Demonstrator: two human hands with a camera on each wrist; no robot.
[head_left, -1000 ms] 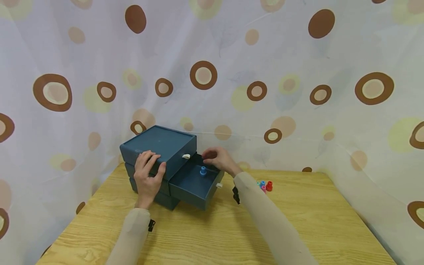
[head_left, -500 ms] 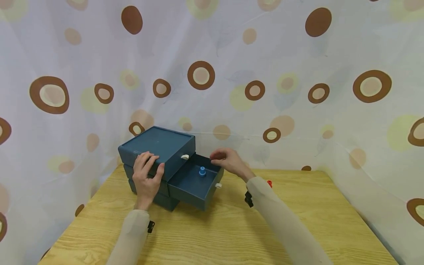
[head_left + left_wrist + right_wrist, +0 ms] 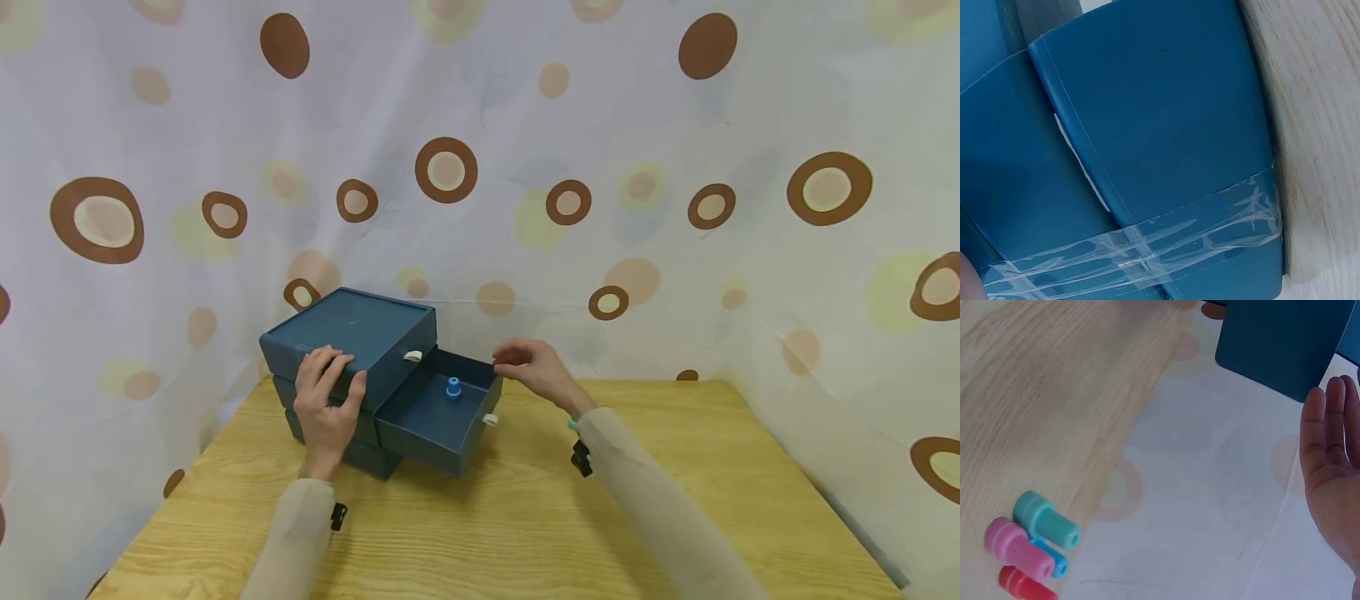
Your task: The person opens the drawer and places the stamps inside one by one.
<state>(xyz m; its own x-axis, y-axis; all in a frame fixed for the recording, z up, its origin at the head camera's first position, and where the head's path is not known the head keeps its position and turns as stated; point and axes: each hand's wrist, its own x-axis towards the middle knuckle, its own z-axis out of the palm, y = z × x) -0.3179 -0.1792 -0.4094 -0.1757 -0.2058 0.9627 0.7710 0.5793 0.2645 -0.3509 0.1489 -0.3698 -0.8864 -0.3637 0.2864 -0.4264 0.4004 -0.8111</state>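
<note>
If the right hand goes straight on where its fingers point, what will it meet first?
The right hand would probably meet the open drawer, near its far corner, though height is unclear.

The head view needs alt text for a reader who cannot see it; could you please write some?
A blue peg stands upright in the open middle drawer of a dark blue three-tier stack on a wooden table. A person's left hand rests against the stack's near upper edge; the right hand is by the drawer's far corner, contact unclear.
</note>
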